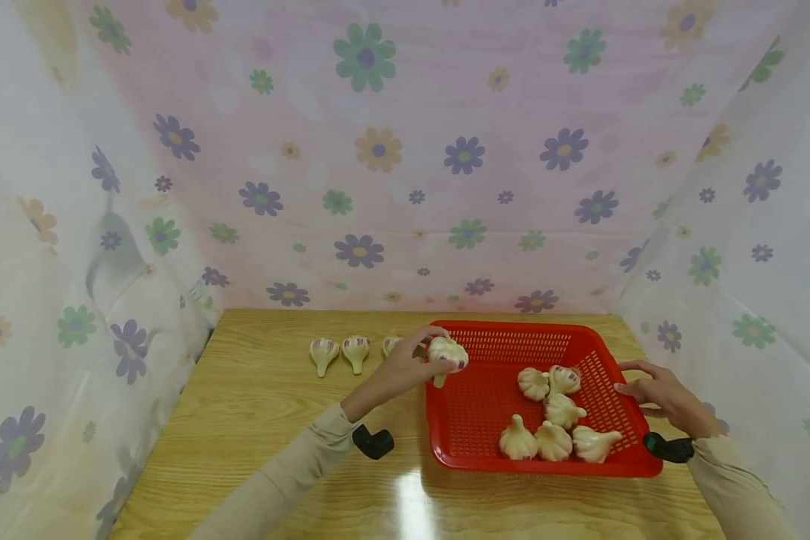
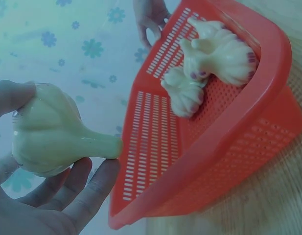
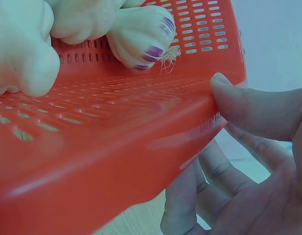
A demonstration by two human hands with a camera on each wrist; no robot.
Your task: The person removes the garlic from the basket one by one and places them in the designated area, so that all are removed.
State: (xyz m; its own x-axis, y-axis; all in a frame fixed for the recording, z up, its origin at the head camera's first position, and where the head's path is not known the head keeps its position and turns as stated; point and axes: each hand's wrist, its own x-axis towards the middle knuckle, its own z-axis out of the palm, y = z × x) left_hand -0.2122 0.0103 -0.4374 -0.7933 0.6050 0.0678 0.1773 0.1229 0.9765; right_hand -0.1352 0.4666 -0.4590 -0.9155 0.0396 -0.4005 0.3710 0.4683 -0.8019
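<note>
My left hand (image 1: 405, 366) holds a garlic bulb (image 1: 448, 352) between thumb and fingers, above the left rim of a red plastic basket (image 1: 472, 420). In the left wrist view, that bulb's stem points toward the basket. Several garlic bulbs (image 1: 562, 411) lie inside the basket, mostly in its right half. With the thumb over the rim and the fingers beneath on the outside, my right hand (image 1: 671, 397) grips the basket's right side. One bulb (image 3: 141, 39) in the right wrist view shows purple streaks and a tuft of roots.
Left of the basket, garlic bulbs (image 1: 355, 351) lie in a row on the wooden table (image 1: 263, 420), stems toward me; one (image 1: 389, 345) is partly hidden by my left hand. Flower-printed cloth (image 1: 378, 202) encloses the table at the back and sides.
</note>
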